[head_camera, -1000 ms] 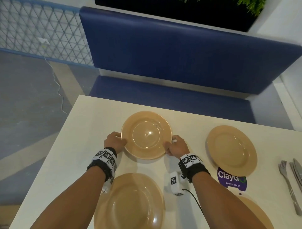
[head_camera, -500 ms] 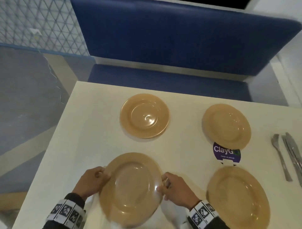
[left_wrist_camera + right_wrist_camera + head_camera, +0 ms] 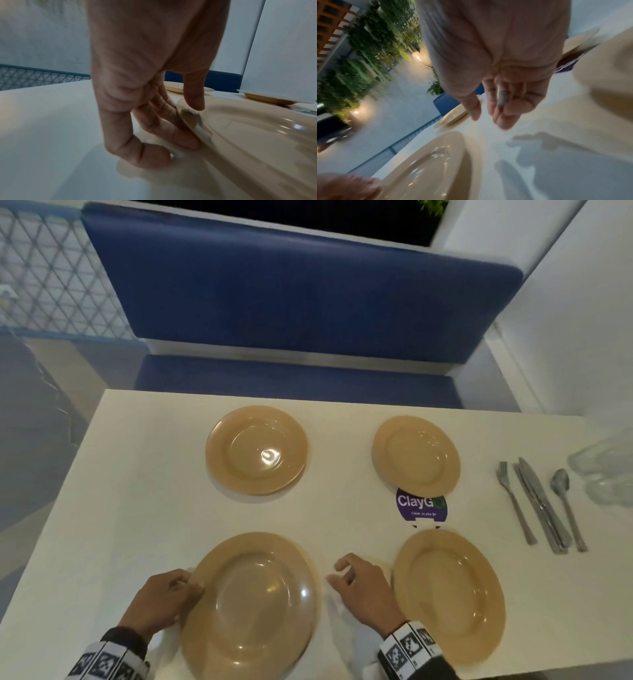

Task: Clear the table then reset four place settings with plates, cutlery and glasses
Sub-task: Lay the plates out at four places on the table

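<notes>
The near-left plate [image 3: 250, 604] sits at about seven o'clock on the table [image 3: 102, 525], and it is the piece you are working on. Half a second ago both your hands held its rim; now your right hand [image 3: 363, 587] has come off it and hovers between this plate and the near-right plate [image 3: 448, 594], fingers loosely spread and holding nothing, apart from both rims. A second ago you were at the far-left plate [image 3: 257, 450], which now lies alone at eleven o'clock, so that one is settled.

Your left hand [image 3: 161, 601] stays at the plate's nine o'clock edge: in the left wrist view the thumb [image 3: 193, 97] lies on top of the rim and the other fingers [image 3: 171, 129] tuck under it, a pinch on the plate, whose left edge looks slightly raised.

I judge the plate step nearly done: four plates stand in a two-by-two layout, the far-right plate [image 3: 416, 457] at one o'clock just touching the purple ClayGo sticker [image 3: 421, 506]. Cutlery comes next; the fork [image 3: 513, 501], knives [image 3: 543, 505] and spoon [image 3: 567, 505] lie together at three o'clock, with clear glasses [image 3: 606, 470] beyond them, blurred at the frame edge
</notes>
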Available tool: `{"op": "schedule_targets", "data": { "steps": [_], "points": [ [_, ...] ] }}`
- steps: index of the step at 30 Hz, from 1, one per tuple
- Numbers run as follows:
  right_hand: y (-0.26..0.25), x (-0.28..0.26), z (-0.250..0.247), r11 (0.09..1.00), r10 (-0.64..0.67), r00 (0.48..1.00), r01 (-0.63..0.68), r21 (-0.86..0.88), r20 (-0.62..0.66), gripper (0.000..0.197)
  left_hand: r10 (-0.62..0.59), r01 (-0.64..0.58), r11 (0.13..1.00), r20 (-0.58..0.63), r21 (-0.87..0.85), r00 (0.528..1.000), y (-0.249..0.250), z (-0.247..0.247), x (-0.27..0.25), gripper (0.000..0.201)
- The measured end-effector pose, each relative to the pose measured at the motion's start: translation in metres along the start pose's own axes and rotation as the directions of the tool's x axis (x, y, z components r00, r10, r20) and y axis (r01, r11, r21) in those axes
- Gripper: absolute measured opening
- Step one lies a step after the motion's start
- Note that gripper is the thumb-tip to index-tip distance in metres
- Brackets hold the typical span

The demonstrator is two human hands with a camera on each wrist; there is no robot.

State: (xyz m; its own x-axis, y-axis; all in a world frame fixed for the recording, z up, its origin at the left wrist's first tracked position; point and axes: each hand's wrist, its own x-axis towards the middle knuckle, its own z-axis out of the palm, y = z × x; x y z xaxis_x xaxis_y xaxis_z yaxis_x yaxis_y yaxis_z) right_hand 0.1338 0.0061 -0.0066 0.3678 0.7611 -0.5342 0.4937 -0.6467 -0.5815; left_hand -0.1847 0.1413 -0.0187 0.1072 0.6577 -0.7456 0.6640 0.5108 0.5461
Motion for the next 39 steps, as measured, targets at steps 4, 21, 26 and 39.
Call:
{"op": "schedule_targets", "data": {
  "steps": [4, 21, 26, 39],
  "points": [
    [0.056, -0.010, -0.036, 0.965, 0.076, 0.926, -0.161, -0.205, -0.371, 0.039, -0.011, 0.012, 1.000, 0.013, -0.016, 1.000, -0.001, -0.003, 0.004, 0.054],
    [0.103, -0.039, -0.049, 0.913, 0.304, 0.913, -0.361, -0.191, -0.273, 0.074, 0.013, -0.012, 0.999, -0.023, 0.031, 1.000, -0.008, 0.000, 0.020, 0.016],
    [0.117, -0.033, -0.072, 0.942, 0.283, 0.910, -0.323, -0.091, -0.303, 0.059, 0.063, -0.035, 0.984, -0.159, 0.172, 0.985, 0.007, -0.007, 0.012, 0.017],
    [0.143, -0.030, -0.132, 0.998, 0.021, 0.974, -0.034, -0.053, -0.227, 0.036, 0.670, -0.648, 0.714, 0.010, 0.267, 0.742, 0.180, 0.174, -0.088, 0.022]
  ]
}}
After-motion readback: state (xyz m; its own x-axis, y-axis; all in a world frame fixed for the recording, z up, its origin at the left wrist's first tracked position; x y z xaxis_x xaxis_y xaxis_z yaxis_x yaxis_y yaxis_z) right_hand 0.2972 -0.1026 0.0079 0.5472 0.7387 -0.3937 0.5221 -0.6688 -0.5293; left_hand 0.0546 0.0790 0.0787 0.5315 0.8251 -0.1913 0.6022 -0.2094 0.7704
